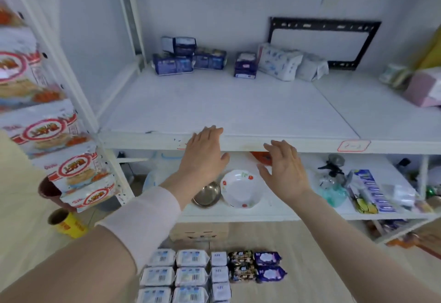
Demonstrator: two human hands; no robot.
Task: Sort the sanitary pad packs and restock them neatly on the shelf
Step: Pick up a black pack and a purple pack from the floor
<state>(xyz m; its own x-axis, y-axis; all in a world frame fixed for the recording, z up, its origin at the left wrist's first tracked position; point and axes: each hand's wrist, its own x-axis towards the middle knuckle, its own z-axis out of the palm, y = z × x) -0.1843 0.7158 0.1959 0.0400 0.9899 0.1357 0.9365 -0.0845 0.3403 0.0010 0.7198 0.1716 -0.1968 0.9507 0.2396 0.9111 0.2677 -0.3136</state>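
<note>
Both my hands are raised in front of the white shelf (229, 112). My left hand (205, 152) has straight fingers reaching over the shelf's front edge and holds nothing. My right hand (284, 166) hovers open just below that edge, also holding nothing. At the back of the shelf lie several pad packs: dark blue packs (173, 64), a purple pack (245, 65) and white packs (279, 63). On the floor below, more packs lie sorted in rows: white ones (176, 271), dark ones (241, 265) and purple ones (268, 267).
A lower shelf holds a metal bowl (207, 194), a white flowered plate (241, 189) and assorted bottles and boxes (367, 190). Snack bags (47, 135) hang on the left rack. A black frame (322, 42) leans at the shelf's back. Pink packaging (422, 88) sits far right.
</note>
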